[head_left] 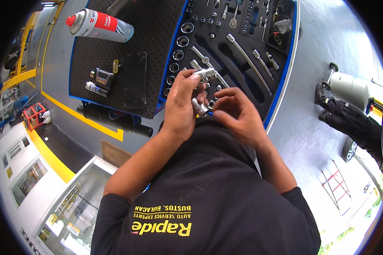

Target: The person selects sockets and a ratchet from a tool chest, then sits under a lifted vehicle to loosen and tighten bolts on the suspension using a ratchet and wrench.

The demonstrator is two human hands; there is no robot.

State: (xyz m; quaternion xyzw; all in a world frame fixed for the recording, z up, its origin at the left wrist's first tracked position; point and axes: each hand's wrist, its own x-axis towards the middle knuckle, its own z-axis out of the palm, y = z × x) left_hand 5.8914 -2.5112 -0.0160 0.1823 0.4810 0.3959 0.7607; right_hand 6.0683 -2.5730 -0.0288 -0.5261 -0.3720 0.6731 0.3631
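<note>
My left hand (181,102) is closed around chrome sockets, palm up. One large socket (207,75) lies on its side between the thumb and the fingers. Lower down, a second socket (198,107) rests by the fingers, its end tilted toward my right hand (242,117). That hand comes in from the right with bent fingers, thumb and fingertips at the lower socket's end. A small spot of blue shows by the thumb. Both hands are above the near edge of the black foam tool tray (208,44), which holds sockets, ratchets and extension bars.
Left of the tray is a black perforated mat (151,25) with a spray can (104,26), a tape measure (103,78), a marker (96,89) and a flat black plate (135,80). At right, a person's dark-clothed legs (349,114) are beside a white tank (350,90).
</note>
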